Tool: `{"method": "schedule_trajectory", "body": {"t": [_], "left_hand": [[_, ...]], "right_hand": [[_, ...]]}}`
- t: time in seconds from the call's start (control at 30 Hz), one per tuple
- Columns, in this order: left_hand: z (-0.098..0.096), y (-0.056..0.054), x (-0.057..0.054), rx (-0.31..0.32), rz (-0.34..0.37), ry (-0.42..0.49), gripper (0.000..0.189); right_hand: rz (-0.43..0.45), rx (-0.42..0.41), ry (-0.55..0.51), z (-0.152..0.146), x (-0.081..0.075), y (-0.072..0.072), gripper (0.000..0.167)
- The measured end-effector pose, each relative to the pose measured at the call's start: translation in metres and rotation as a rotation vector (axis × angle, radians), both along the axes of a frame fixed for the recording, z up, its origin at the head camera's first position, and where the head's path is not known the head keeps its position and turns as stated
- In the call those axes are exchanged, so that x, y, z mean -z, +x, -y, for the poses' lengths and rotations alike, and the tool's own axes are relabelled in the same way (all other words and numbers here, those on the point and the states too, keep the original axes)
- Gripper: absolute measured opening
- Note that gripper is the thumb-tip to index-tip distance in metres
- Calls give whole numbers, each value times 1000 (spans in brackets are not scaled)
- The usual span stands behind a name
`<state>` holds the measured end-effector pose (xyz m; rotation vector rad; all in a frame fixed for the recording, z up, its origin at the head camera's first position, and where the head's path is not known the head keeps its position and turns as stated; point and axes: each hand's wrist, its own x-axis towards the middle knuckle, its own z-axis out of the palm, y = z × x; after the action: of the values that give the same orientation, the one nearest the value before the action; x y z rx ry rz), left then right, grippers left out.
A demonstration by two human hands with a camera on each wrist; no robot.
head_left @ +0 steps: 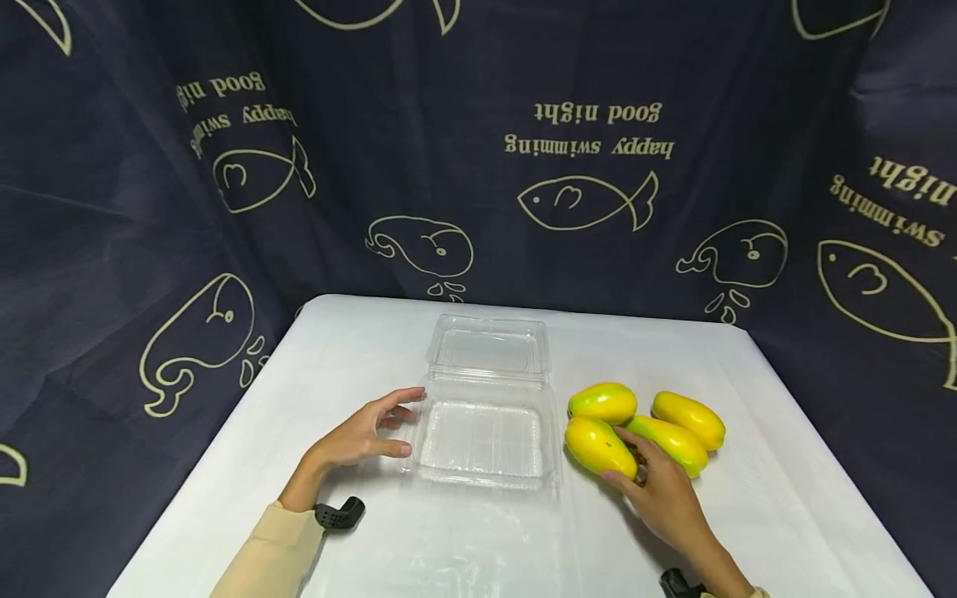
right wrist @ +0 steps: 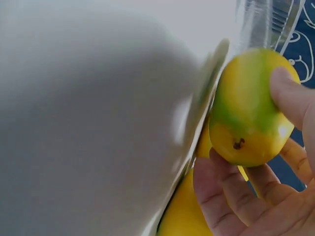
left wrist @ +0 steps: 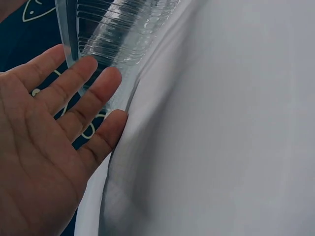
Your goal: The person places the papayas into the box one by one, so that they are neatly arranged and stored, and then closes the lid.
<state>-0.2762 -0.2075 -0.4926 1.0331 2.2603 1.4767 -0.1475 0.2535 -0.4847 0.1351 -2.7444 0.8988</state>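
A clear plastic clamshell box point(head_left: 482, 440) lies with its lid point(head_left: 489, 349) folded back on the white table. My left hand point(head_left: 364, 433) is at the box's left edge, its fingers loosely spread; in the left wrist view the fingers point(left wrist: 106, 88) are beside the ribbed plastic wall. To the right of the box, my right hand point(head_left: 661, 498) holds a yellow-green mango point(head_left: 596, 447) between thumb and fingers. The right wrist view shows the thumb on the side of this mango point(right wrist: 248, 108), with a dark stem spot visible. The hand's back partly hides its grip in the head view.
Three more yellow-green mangoes lie near the right hand: one behind point(head_left: 604, 403), one beside it point(head_left: 673, 444) and one farther right point(head_left: 691, 418). A dark curtain point(head_left: 478, 166) with fish and whale prints surrounds the white table point(head_left: 359, 349).
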Motion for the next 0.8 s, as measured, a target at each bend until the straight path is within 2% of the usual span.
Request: {"method": "schedule_trajectory", "body": {"t": [0.23, 0.53, 0.8], "left_hand": [[-2, 0, -1, 14, 5, -4, 85], [-5, -1, -2, 28, 24, -9, 87], [-4, 0, -3, 18, 6, -32, 87]], "right_hand": [[-53, -15, -75, -2, -14, -3, 67], [-129, -56, -87, 2, -24, -18, 65], [-149, -117, -118, 25, -34, -33, 64]]}}
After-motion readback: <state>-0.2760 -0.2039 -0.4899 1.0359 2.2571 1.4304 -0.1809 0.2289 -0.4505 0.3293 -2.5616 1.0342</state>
